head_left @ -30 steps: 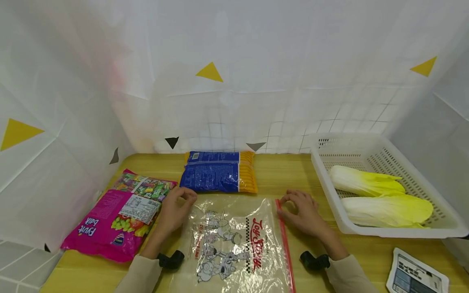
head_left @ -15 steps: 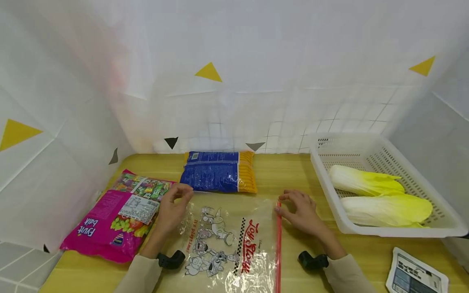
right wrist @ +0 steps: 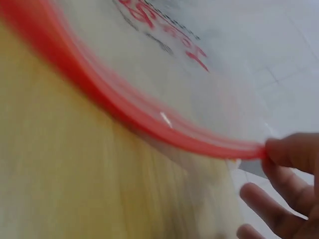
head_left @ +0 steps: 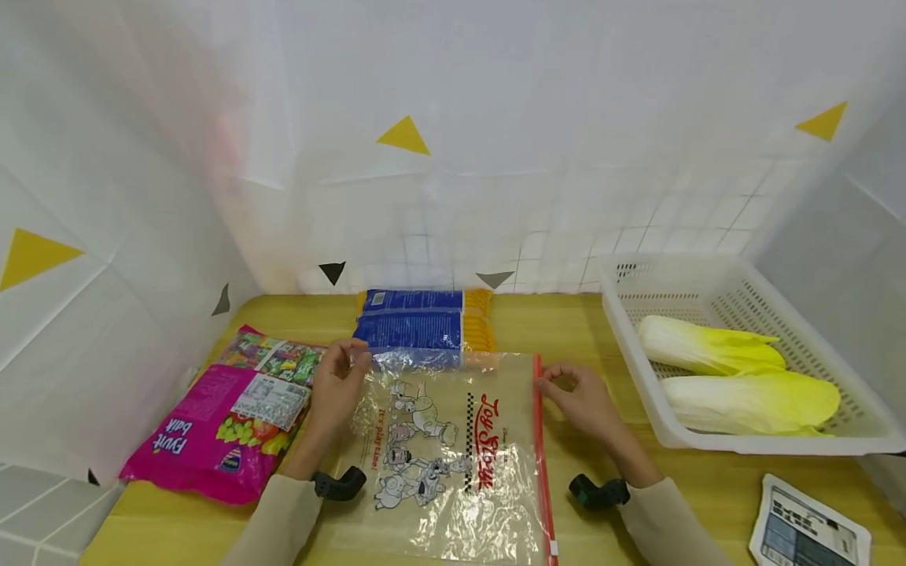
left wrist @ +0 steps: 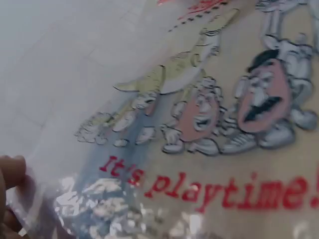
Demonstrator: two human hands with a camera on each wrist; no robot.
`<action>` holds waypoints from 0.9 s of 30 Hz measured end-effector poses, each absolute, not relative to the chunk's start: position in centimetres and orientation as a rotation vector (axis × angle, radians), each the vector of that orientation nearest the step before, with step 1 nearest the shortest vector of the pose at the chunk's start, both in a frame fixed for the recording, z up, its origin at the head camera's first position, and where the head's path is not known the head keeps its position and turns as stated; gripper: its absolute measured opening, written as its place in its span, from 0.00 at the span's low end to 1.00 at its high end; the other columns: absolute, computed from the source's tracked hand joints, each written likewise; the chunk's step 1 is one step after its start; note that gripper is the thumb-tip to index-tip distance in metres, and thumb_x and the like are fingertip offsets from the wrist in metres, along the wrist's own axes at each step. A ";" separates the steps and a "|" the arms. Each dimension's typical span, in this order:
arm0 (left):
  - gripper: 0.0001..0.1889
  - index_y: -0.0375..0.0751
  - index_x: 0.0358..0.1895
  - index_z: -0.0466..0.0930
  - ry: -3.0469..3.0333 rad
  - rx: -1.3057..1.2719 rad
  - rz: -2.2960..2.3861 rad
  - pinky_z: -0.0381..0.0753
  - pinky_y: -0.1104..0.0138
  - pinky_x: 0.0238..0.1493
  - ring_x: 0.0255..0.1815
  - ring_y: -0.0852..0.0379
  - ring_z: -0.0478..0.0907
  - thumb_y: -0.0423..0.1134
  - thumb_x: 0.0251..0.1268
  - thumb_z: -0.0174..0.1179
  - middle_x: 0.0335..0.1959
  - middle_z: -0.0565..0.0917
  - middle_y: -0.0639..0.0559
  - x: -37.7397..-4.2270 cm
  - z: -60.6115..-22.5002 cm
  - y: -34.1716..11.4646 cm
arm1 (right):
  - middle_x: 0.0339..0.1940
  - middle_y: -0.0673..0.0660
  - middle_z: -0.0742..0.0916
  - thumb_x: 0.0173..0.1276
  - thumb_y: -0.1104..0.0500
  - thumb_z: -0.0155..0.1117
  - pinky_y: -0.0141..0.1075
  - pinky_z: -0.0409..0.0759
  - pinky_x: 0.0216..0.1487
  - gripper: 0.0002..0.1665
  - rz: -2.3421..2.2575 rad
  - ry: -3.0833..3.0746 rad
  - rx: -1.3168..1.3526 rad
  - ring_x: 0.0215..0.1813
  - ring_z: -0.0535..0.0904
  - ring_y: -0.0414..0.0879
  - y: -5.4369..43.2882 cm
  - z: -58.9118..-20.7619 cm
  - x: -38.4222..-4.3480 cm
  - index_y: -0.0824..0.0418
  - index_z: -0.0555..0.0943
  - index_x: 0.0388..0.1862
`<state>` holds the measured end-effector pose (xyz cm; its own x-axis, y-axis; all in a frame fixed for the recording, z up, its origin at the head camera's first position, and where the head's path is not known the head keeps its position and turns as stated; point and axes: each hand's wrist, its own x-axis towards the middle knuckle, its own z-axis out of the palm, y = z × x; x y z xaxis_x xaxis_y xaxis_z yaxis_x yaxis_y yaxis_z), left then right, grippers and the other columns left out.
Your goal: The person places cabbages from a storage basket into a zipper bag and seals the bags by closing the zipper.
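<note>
A clear plastic zip bag (head_left: pixel 425 519) with cartoon figures and red lettering is stretched between both hands over the table. My left hand (head_left: pixel 338 387) pinches its far left corner between thumb and fingers; in the left wrist view a fingertip (left wrist: pixel 14 172) shows at that edge. With thumb and forefinger my right hand (head_left: pixel 583 399) pinches the far end of the red zip strip (head_left: pixel 539 440). The right wrist view shows the strip bending away from that pinch, the other fingers (right wrist: pixel 269 206) loose. Behind the bag lies a blue and orange packet (head_left: pixel 414 326), its near edge seen through the plastic.
A pink candy bag (head_left: pixel 187 432) lies at the left beside my left forearm. On the right, a white plastic basket (head_left: pixel 654 417) holds two heads of napa cabbage (head_left: pixel 750 402). A small white and dark packet (head_left: pixel 810 531) lies at the front right. White sheeting encloses the table.
Both hands have kept their hold on the zip bag. Its far edge has risen and now overlaps the near part of the blue packet. The left hand has moved slightly up.
</note>
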<state>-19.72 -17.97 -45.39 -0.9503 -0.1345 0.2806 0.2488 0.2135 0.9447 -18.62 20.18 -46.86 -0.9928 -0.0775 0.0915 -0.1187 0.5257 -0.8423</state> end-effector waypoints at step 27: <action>0.25 0.38 0.61 0.78 -2.465 -0.263 -0.916 0.63 0.36 0.68 0.67 0.36 0.70 0.37 0.60 0.70 0.63 0.78 0.37 -18.2 -44.7 -15.3 | 0.65 0.62 0.82 0.78 0.49 0.59 0.36 0.79 0.63 0.24 1.590 -2.649 0.201 0.66 0.78 0.58 20.2 -48.0 -20.0 0.64 0.79 0.63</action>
